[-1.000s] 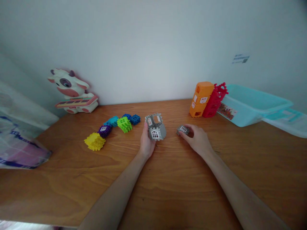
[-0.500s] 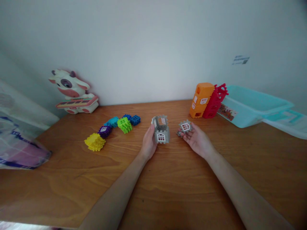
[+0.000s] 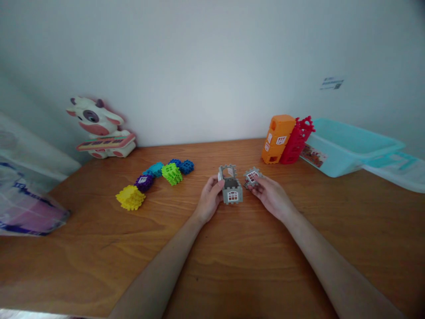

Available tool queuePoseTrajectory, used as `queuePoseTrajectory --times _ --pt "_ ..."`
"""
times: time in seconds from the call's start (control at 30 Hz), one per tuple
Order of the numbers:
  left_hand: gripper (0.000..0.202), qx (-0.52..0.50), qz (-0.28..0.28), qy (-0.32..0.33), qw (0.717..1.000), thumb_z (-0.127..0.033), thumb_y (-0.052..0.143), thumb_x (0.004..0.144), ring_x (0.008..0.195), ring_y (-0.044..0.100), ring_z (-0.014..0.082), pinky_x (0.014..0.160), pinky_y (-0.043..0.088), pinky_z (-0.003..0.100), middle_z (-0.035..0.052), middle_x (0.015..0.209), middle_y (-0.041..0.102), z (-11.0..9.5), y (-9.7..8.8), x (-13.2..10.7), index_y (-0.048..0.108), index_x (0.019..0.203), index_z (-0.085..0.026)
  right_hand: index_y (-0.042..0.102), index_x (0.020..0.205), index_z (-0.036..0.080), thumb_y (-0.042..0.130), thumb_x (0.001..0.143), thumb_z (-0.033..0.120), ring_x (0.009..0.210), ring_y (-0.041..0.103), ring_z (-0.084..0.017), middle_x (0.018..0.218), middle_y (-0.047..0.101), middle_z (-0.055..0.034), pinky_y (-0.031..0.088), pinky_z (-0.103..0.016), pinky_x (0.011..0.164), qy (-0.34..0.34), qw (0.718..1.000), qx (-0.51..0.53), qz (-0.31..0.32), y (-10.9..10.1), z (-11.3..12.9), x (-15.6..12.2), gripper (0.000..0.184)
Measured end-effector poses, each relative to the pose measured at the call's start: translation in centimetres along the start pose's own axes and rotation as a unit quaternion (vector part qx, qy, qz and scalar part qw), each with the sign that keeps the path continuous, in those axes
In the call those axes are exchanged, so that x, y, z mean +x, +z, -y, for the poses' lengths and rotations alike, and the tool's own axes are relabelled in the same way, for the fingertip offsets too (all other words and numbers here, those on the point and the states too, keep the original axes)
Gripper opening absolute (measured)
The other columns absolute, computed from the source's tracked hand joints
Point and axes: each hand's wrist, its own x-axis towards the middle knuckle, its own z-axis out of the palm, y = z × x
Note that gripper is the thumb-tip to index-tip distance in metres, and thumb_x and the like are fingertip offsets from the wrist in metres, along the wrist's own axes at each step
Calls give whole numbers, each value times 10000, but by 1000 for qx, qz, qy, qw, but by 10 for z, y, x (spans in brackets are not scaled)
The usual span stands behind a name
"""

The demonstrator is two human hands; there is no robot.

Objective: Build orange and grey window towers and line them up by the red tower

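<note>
In the middle of the table, my left hand (image 3: 209,200) grips a grey building-block structure (image 3: 232,195) by its left side. It is made of interlocking panels with notched edges, and a white window shows on its front. Just right of it, my right hand (image 3: 272,197) pinches a loose grey window panel (image 3: 252,176) between thumb and fingers. A small grey piece shows under that panel, partly hidden by my fingers. The panel is close to the structure; a narrow gap seems to lie between them.
Yellow (image 3: 130,197), purple (image 3: 144,181), light-blue, green (image 3: 171,173) and blue pieces lie left on the wooden table (image 3: 212,274). Orange (image 3: 278,139) and red (image 3: 296,141) block towers stand beside a turquoise bin (image 3: 338,155). A cow keyboard toy (image 3: 102,128) and a plastic bag (image 3: 29,208) are left.
My left hand has shifted the grey structure right and slightly down, tilting it. My right hand has moved the window panel a little left and turned it, so the gap between them is smaller.
</note>
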Motion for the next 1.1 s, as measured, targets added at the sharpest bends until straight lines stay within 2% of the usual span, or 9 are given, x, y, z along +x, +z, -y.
queuePoseTrajectory --times 0.17,0.33,0.53,0.7,0.9,1.1 --pt "412 -11 -27 -5 1000 -475 740 767 874 687 208 803 529 316 48 957 730 -2 4 1 669 1030 -165 717 883 211 861 660 422 736 645 -127 910 734 -19 547 -253 699 -37 998 -40 21 3 -1 -3 339" --pt "401 -22 -49 -20 998 -484 699 791 915 689 226 849 513 323 51 942 743 -6 9 2 703 1010 -148 687 1008 232 868 648 401 809 673 -155 998 748 -27 535 -288 741 -57 997 -40 29 6 2 -7 436" --pt "497 -35 -64 -36 997 -588 682 786 849 703 223 782 535 324 67 947 760 -6 11 3 705 1019 -150 646 1152 288 862 643 320 672 624 -114 936 744 24 501 -254 640 -35 999 3 16 7 6 -9 554" --pt "524 0 -47 -19 999 -582 751 741 810 688 206 755 537 325 55 929 740 1 4 2 663 1037 -159 659 1103 293 847 660 331 643 610 -117 897 728 37 498 -264 620 -30 999 18 12 8 8 -9 483" --pt "499 16 -32 -11 999 -553 759 752 837 682 192 758 529 306 47 973 724 2 2 2 644 1056 -173 643 1056 287 872 642 347 761 659 -147 959 742 17 508 -275 675 -45 998 2 34 10 7 -10 476" --pt "511 17 -36 -14 999 -572 737 765 822 680 197 726 531 303 49 937 724 3 1 3 643 1048 -157 650 1097 302 862 646 336 745 653 -136 964 748 26 510 -281 708 -32 999 16 30 9 7 -11 500"
